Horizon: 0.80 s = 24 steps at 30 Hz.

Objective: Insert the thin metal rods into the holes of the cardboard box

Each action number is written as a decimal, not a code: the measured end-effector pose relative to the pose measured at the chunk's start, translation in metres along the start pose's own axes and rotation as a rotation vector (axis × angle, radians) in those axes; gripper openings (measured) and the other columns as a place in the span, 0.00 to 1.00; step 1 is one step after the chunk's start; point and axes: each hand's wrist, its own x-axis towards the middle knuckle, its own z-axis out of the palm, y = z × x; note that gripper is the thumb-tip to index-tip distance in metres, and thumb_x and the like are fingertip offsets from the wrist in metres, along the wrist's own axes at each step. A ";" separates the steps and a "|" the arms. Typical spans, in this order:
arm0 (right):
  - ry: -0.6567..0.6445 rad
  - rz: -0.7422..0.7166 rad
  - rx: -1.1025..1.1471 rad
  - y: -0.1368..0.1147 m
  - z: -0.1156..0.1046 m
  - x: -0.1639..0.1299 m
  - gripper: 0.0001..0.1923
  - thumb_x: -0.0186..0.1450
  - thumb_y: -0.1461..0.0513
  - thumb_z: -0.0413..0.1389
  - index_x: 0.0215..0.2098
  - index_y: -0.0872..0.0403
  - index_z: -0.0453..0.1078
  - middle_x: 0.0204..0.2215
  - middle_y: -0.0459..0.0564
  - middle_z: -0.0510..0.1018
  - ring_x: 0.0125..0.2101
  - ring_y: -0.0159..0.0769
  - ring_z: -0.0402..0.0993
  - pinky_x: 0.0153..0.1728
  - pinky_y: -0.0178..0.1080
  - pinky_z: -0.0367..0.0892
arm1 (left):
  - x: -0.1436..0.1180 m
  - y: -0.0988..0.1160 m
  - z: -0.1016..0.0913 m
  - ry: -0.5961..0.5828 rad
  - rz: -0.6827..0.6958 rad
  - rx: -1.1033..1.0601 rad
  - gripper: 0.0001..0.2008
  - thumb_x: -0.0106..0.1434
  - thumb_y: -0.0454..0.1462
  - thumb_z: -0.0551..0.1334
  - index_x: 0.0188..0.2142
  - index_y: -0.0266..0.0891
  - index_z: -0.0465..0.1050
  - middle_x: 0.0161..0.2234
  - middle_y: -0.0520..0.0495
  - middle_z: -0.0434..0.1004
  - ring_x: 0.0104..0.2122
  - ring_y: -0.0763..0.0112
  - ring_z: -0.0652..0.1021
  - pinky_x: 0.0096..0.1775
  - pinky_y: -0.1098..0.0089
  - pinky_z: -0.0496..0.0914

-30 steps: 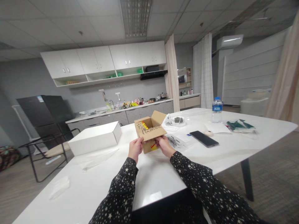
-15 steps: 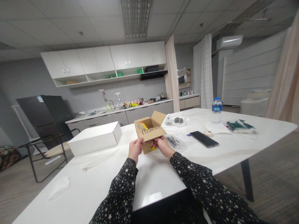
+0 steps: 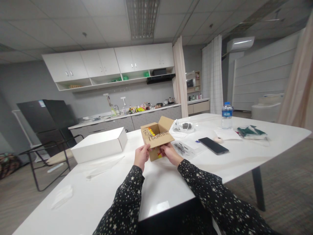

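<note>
A small open brown cardboard box (image 3: pixel 156 138) stands on the white tabletop (image 3: pixel 171 182), about midway between its left and right ends and just beyond the person's hands. The left hand (image 3: pixel 141 156) has its grip clamped on the near flap's left edge, and the right hand (image 3: pixel 170 153) has its grip clamped on the flap's right edge. Dark lettering runs across that flap, too small to read. Inside the box something yellow and red shows, not clearly identifiable. Left of it lies a closed white rectangular cardboard box (image 3: pixel 100 144). To the right lie a black smartphone (image 3: pixel 213 145) and, farther off, a clear plastic water bottle with a blue label (image 3: pixel 227 115), its writing illegible.
</note>
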 end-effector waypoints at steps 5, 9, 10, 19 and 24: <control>-0.010 -0.011 0.002 -0.001 0.000 -0.001 0.03 0.53 0.67 0.50 0.25 0.54 0.63 0.14 0.44 0.70 0.14 0.29 0.61 0.16 0.32 0.54 | -0.001 0.000 0.000 -0.002 0.000 -0.002 0.15 0.46 0.44 0.64 0.18 0.35 0.65 0.08 0.63 0.47 0.09 0.87 0.49 0.15 0.79 0.41; -0.081 0.049 -0.030 -0.001 0.002 -0.005 0.03 0.52 0.67 0.50 0.24 0.55 0.65 0.15 0.47 0.72 0.14 0.30 0.61 0.15 0.32 0.52 | -0.001 0.001 0.001 -0.002 0.003 -0.002 0.15 0.47 0.44 0.64 0.18 0.35 0.65 0.08 0.63 0.47 0.09 0.87 0.49 0.15 0.79 0.41; -0.099 0.055 -0.030 -0.002 0.002 -0.006 0.03 0.52 0.67 0.51 0.24 0.56 0.66 0.15 0.48 0.72 0.14 0.30 0.62 0.15 0.32 0.52 | -0.001 0.001 0.001 0.000 0.002 -0.002 0.15 0.47 0.44 0.64 0.18 0.35 0.65 0.08 0.63 0.47 0.09 0.87 0.49 0.15 0.79 0.41; -0.139 0.076 0.011 -0.009 0.005 -0.014 0.02 0.53 0.66 0.52 0.25 0.56 0.66 0.16 0.48 0.72 0.15 0.30 0.61 0.15 0.32 0.51 | -0.002 0.000 0.001 0.000 0.008 -0.010 0.15 0.47 0.44 0.65 0.18 0.35 0.65 0.08 0.63 0.47 0.09 0.87 0.49 0.15 0.79 0.41; -0.128 0.046 0.109 -0.012 0.007 -0.015 0.02 0.52 0.67 0.53 0.26 0.56 0.66 0.18 0.47 0.72 0.18 0.30 0.64 0.17 0.32 0.55 | -0.001 0.000 0.001 0.007 0.001 0.000 0.15 0.47 0.44 0.64 0.17 0.35 0.65 0.08 0.63 0.47 0.09 0.87 0.49 0.14 0.79 0.41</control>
